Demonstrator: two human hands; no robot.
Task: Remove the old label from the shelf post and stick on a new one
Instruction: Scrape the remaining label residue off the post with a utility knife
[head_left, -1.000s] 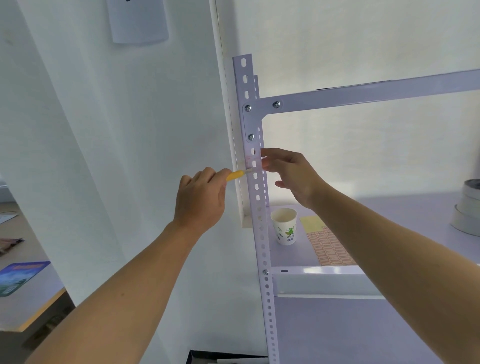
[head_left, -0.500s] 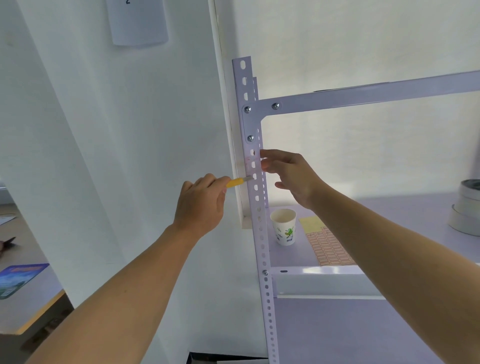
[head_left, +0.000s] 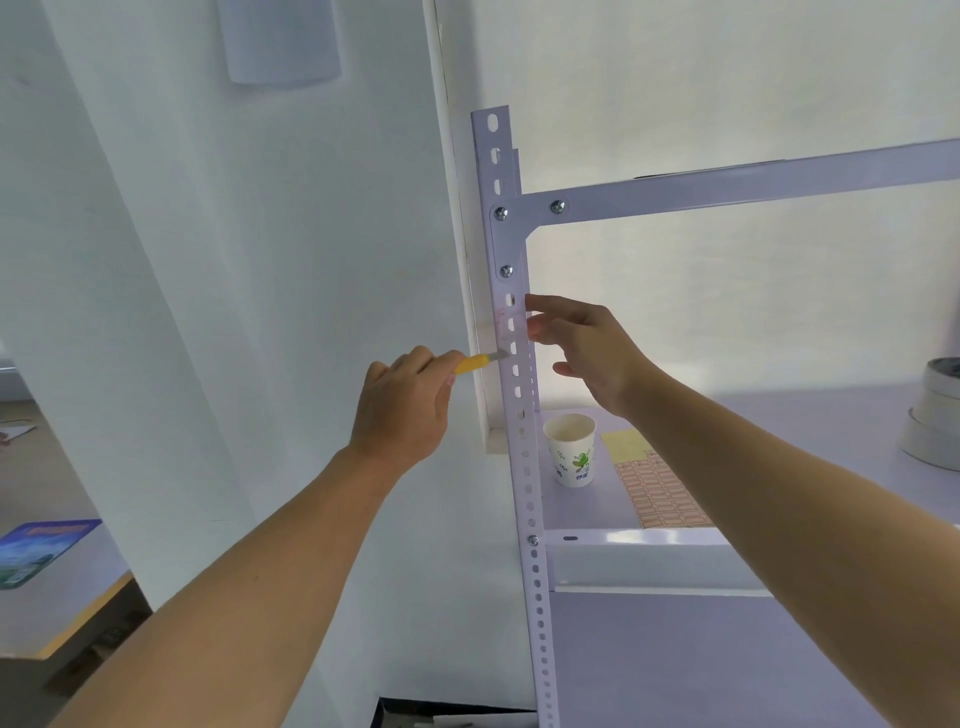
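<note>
Plainly, the old label (head_left: 502, 319) was not yet off: a faint pink smear of it clung to the front face of the perforated shelf post (head_left: 525, 467), just below the corner bracket. The left hand (head_left: 405, 410) had its fingers clamped round a yellow-handled blade (head_left: 475, 362), whose metal tip met the post just beneath that smear. The right hand (head_left: 587, 348) stood on the post's other side, fingers loosely apart and holding nothing, forefinger and thumb tips at the post's edge, level with the residue. That looked like the hazard: a hard push could make the tip skid across the slick paint, or snag in a slot and jump, straight toward those fingertips. Too steep an angle would probably gouge the paint. Any residue left behind might lift a new label from the sheet of labels (head_left: 657, 488) lying on the shelf beside the paper cup (head_left: 570, 449).
</note>
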